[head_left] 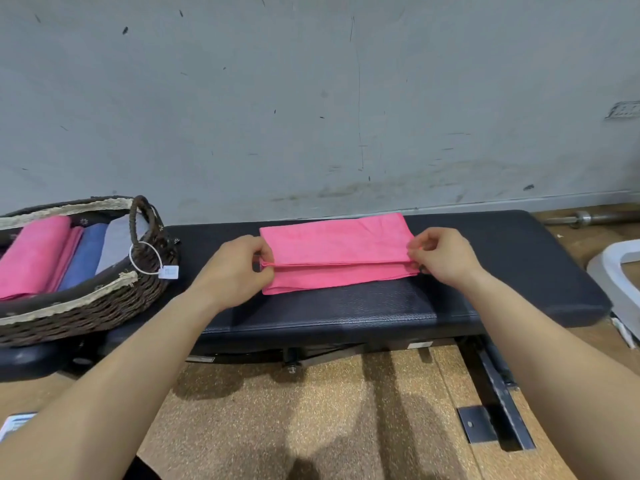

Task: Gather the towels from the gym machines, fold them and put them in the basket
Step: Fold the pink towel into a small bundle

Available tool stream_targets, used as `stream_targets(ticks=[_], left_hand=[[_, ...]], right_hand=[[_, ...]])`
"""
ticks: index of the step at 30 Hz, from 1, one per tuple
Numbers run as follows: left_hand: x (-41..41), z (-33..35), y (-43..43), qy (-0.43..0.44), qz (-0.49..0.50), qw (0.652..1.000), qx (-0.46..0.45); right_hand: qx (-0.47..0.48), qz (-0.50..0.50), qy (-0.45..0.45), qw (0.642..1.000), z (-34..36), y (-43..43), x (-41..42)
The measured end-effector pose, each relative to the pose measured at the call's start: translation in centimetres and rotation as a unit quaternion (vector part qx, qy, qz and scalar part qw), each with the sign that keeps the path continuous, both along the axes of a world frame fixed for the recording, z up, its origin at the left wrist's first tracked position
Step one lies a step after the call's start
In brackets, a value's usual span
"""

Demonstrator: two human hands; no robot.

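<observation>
A pink towel (337,249) lies partly folded on the black padded bench (381,306), its upper layer doubled over the lower one. My left hand (239,268) pinches the folded edge at the towel's left end. My right hand (440,258) pinches the same edge at the right end. A dark wicker basket (104,306) stands on the left end of the bench. Inside it lie folded towels side by side: pink (31,258), blue (85,258) and grey (116,244).
A grey scuffed wall rises right behind the bench. A barbell (585,218) lies on the floor at the far right, with a white plastic object (613,271) nearer. The bench's metal frame (498,386) stands on the cork-coloured floor. A paper tag (169,271) hangs from the basket handle.
</observation>
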State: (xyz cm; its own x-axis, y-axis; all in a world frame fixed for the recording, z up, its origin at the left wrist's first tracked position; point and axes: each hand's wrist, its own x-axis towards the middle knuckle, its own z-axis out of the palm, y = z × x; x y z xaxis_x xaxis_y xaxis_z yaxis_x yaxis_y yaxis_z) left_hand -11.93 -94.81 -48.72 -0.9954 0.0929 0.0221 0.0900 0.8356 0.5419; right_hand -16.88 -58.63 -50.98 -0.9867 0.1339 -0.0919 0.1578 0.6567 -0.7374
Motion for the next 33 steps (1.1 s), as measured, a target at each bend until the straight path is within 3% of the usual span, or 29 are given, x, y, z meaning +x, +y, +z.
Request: stream_targets(ticks=[11, 18, 21, 23, 26, 29, 33], left_hand=[[0.8, -1.4, -0.8, 0.014, -0.084, 0.992, -0.092], [0.2, -0.2, 0.2, 0.008, -0.075, 0.975, -0.209], [-1.3, 0.3, 2.4, 0.041, -0.030, 0.988, -0.148], [-2.4, -0.4, 4.5, 0.088, -0.016, 0.990, -0.105], [-3.8, -2.5, 7.7, 0.103, -0.047, 0.986, -0.125], [-4.8, -4.4, 9.4, 0.049, -0.075, 0.976, -0.198], [-5.9, -5.4, 8.0, -0.021, -0.065, 0.976, -0.207]], right_hand=[[0.113, 0.100, 0.023, 0.988, 0.8, 0.4, 1.7], [0.270, 0.102, 0.045, 0.957, 0.9, -0.7, 1.6], [0.274, 0.080, 0.119, 0.951, 1.6, -3.1, 1.1], [0.245, 0.117, 0.146, 0.951, 1.5, -5.3, 0.5], [0.230, 0.201, 0.116, 0.945, 0.3, -8.3, -0.9], [0.249, 0.244, 0.075, 0.934, -1.2, -10.1, -2.5], [0.307, 0.265, 0.007, 0.914, -2.9, -9.6, -4.1]])
